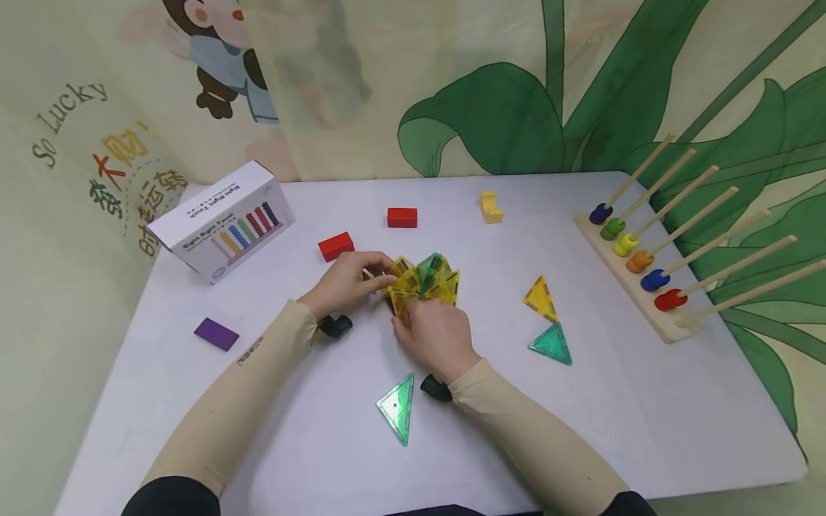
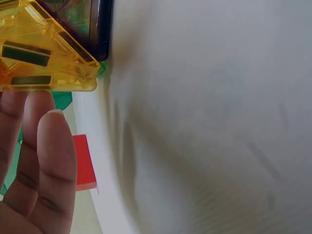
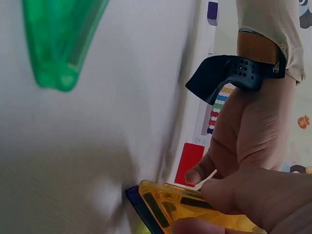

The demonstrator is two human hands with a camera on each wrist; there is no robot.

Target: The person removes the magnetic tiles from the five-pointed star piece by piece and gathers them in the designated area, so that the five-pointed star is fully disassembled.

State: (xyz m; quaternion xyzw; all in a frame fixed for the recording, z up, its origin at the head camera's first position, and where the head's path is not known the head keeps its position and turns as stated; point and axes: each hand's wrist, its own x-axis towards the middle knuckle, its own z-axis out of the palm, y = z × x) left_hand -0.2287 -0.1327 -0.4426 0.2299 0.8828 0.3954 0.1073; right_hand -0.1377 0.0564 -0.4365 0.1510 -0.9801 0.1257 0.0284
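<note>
A cluster of yellow and green magnetic tiles [image 1: 427, 272] stands on the table between the hands, its triangles leaning together. My right hand [image 1: 439, 335] is at its near side, pinching a yellow triangular magnetic tile [image 3: 187, 207] between thumb and finger. At the cluster's left side is my left hand [image 1: 353, 279], its fingers fairly straight and their tips right at the edge of a yellow tile [image 2: 48, 53]. Beneath the yellow tiles, a dark blue tile edge [image 3: 141, 207] shows in the right wrist view. The right hand's fingers partly hide the cluster in the head view.
A green triangle [image 1: 396, 410] lies in front; a yellow triangle [image 1: 540, 299] and teal triangle [image 1: 553, 344] lie right. Red blocks [image 1: 402, 218], a yellow block [image 1: 491, 208] and a purple block [image 1: 216, 334] are scattered around. A box [image 1: 222, 218] stands left, a peg board [image 1: 635, 269] right.
</note>
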